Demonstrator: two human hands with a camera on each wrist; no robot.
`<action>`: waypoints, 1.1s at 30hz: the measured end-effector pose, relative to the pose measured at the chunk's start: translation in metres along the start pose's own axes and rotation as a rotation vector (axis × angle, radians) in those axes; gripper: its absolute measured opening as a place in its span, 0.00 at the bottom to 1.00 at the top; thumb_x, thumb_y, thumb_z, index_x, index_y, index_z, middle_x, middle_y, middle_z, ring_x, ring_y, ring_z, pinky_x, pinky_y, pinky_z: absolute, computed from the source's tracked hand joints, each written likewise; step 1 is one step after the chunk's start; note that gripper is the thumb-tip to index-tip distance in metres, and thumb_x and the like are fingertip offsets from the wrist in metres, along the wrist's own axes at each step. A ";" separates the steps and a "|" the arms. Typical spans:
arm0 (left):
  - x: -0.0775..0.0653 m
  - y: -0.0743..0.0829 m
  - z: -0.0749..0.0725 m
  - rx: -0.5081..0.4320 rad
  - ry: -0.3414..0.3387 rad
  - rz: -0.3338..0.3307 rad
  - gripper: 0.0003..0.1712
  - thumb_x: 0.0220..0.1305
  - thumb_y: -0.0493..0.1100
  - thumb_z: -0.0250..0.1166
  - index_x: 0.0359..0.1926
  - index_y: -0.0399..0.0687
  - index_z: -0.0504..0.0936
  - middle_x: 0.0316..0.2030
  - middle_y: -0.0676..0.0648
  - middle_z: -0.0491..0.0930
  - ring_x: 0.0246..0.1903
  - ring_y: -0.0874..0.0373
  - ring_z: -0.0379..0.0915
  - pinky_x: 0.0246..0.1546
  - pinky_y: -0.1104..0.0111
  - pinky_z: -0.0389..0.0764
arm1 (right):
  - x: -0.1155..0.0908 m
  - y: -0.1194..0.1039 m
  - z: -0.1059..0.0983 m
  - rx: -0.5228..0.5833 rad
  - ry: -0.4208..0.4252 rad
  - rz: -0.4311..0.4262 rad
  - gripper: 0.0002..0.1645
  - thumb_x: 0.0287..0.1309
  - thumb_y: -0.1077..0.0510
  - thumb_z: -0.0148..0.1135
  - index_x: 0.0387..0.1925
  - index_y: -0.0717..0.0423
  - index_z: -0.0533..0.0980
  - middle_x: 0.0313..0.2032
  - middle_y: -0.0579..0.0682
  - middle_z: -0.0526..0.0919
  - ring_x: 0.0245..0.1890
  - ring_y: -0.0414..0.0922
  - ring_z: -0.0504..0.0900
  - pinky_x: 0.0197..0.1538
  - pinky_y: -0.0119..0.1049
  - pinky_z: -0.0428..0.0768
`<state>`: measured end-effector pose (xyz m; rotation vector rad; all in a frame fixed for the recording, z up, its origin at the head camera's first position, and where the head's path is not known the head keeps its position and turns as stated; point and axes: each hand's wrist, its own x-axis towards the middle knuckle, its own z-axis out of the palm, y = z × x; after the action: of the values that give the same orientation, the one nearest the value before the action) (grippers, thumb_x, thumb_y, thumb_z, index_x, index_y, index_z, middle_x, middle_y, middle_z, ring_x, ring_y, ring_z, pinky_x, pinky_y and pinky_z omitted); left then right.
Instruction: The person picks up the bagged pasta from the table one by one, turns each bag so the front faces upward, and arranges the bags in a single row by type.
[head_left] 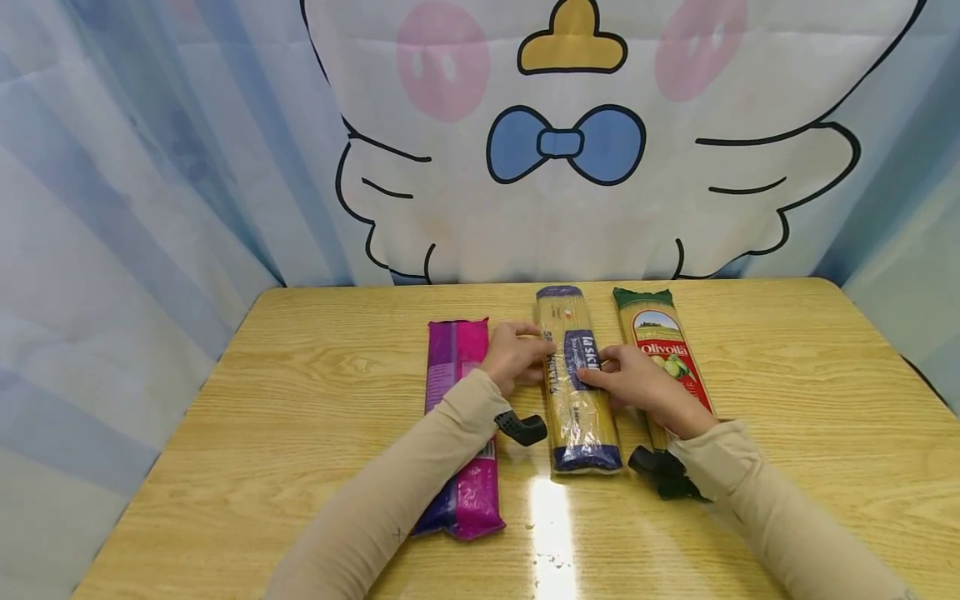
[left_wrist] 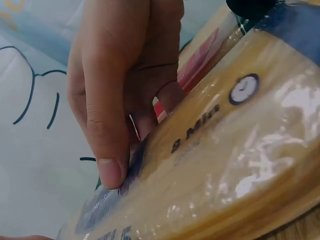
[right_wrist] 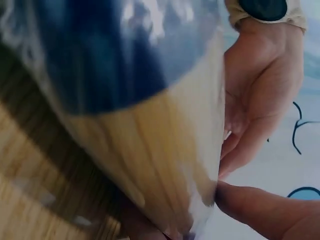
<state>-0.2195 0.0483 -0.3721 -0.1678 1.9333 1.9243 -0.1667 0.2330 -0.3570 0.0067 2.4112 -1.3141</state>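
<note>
A clear pack of spaghetti [head_left: 581, 417] with dark blue ends and a blue label lies lengthwise between the two hands, and both grip it. The left hand [head_left: 515, 357] holds its left edge around mid-length, fingertips on the wrapper. From the opposite side, the right hand [head_left: 637, 379] grips the pack, its thumb laid over the label and the other fingers down along the edge. In the left wrist view the right hand's thumb [left_wrist: 111, 172] presses the wrapper. The right wrist view shows the left hand [right_wrist: 267, 95] behind the pack, its fingertips hidden.
A pink and purple pack [head_left: 477, 492] lies on the left, partly under the left forearm. To the right, a pasta pack with a red Olivoilà label [head_left: 660, 333] and green top lies partly beneath the right hand. A printed curtain [head_left: 570, 225] hangs behind the wooden table [head_left: 337, 400].
</note>
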 end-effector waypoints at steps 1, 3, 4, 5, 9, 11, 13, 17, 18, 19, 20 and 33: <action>0.000 0.000 0.000 -0.005 0.000 -0.004 0.23 0.62 0.33 0.67 0.59 0.38 0.76 0.41 0.36 0.85 0.33 0.49 0.86 0.32 0.61 0.89 | 0.000 0.000 0.001 -0.016 0.007 -0.008 0.24 0.70 0.52 0.59 0.53 0.71 0.71 0.32 0.53 0.81 0.26 0.40 0.77 0.29 0.34 0.79; -0.001 -0.001 0.000 -0.011 0.003 -0.010 0.23 0.62 0.32 0.67 0.59 0.37 0.76 0.41 0.36 0.85 0.34 0.48 0.86 0.33 0.60 0.89 | 0.000 0.000 0.001 -0.055 0.018 -0.027 0.20 0.70 0.53 0.59 0.47 0.69 0.74 0.27 0.48 0.78 0.23 0.41 0.73 0.26 0.34 0.74; -0.002 -0.001 0.000 -0.008 0.002 -0.007 0.23 0.62 0.32 0.67 0.59 0.38 0.76 0.41 0.36 0.85 0.36 0.47 0.86 0.34 0.60 0.89 | 0.000 0.000 0.001 -0.070 0.022 -0.036 0.19 0.70 0.53 0.59 0.46 0.69 0.74 0.26 0.48 0.78 0.23 0.41 0.73 0.26 0.34 0.74; -0.003 -0.001 0.000 -0.009 0.002 -0.005 0.23 0.63 0.32 0.67 0.59 0.38 0.76 0.42 0.36 0.85 0.37 0.47 0.86 0.35 0.59 0.89 | 0.000 0.000 0.001 -0.085 0.026 -0.045 0.19 0.70 0.53 0.59 0.45 0.68 0.75 0.26 0.48 0.78 0.23 0.41 0.73 0.26 0.34 0.74; -0.004 -0.001 -0.002 -0.037 0.010 0.047 0.23 0.62 0.31 0.67 0.59 0.36 0.77 0.49 0.37 0.82 0.44 0.45 0.84 0.40 0.57 0.88 | -0.003 -0.004 0.001 -0.236 0.088 -0.061 0.26 0.69 0.50 0.59 0.54 0.70 0.73 0.39 0.61 0.83 0.35 0.52 0.82 0.36 0.42 0.82; -0.005 0.002 -0.004 -0.048 0.023 0.089 0.23 0.62 0.29 0.66 0.59 0.34 0.77 0.52 0.36 0.79 0.47 0.43 0.83 0.42 0.56 0.88 | -0.005 -0.008 0.001 -0.315 0.125 -0.072 0.32 0.68 0.49 0.59 0.60 0.72 0.69 0.49 0.68 0.80 0.45 0.59 0.82 0.43 0.49 0.84; -0.007 0.005 -0.007 -0.052 0.035 0.128 0.22 0.62 0.29 0.66 0.58 0.34 0.78 0.54 0.35 0.78 0.49 0.42 0.82 0.45 0.54 0.87 | -0.008 -0.014 0.001 -0.354 0.148 -0.086 0.35 0.68 0.48 0.59 0.63 0.73 0.66 0.55 0.71 0.76 0.50 0.62 0.81 0.47 0.52 0.84; -0.011 0.010 -0.015 -0.027 0.038 0.159 0.22 0.62 0.30 0.67 0.58 0.35 0.79 0.54 0.36 0.79 0.51 0.43 0.81 0.48 0.54 0.86 | -0.010 -0.021 0.001 -0.321 0.160 -0.123 0.34 0.68 0.50 0.59 0.63 0.73 0.65 0.56 0.72 0.75 0.53 0.64 0.79 0.49 0.54 0.83; -0.012 0.011 -0.016 -0.022 0.033 0.161 0.22 0.62 0.31 0.67 0.58 0.35 0.79 0.54 0.37 0.79 0.51 0.43 0.81 0.48 0.55 0.86 | -0.011 -0.023 0.001 -0.314 0.165 -0.129 0.34 0.68 0.50 0.60 0.63 0.73 0.66 0.55 0.71 0.75 0.53 0.64 0.78 0.49 0.53 0.84; -0.013 0.012 -0.019 -0.016 0.029 0.162 0.22 0.63 0.31 0.66 0.59 0.36 0.79 0.53 0.37 0.79 0.52 0.42 0.81 0.48 0.55 0.86 | -0.011 -0.024 0.002 -0.310 0.171 -0.135 0.34 0.68 0.51 0.60 0.63 0.72 0.66 0.55 0.70 0.75 0.53 0.63 0.78 0.50 0.53 0.83; -0.014 0.012 -0.021 -0.009 0.025 0.166 0.22 0.63 0.31 0.66 0.59 0.36 0.78 0.53 0.37 0.79 0.52 0.42 0.80 0.48 0.56 0.86 | -0.011 -0.025 0.003 -0.304 0.176 -0.141 0.34 0.68 0.51 0.60 0.63 0.72 0.66 0.55 0.70 0.75 0.54 0.63 0.78 0.50 0.53 0.83; -0.022 0.017 -0.067 0.018 0.070 0.183 0.23 0.63 0.31 0.66 0.60 0.37 0.78 0.55 0.34 0.78 0.55 0.40 0.78 0.54 0.50 0.82 | -0.009 -0.037 0.020 -0.226 0.162 -0.235 0.28 0.68 0.55 0.60 0.61 0.70 0.67 0.52 0.65 0.77 0.50 0.57 0.79 0.42 0.42 0.84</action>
<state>-0.2187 -0.0212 -0.3507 -0.0557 2.0752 2.0400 -0.1586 0.1979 -0.3341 -0.2487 2.7561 -1.1658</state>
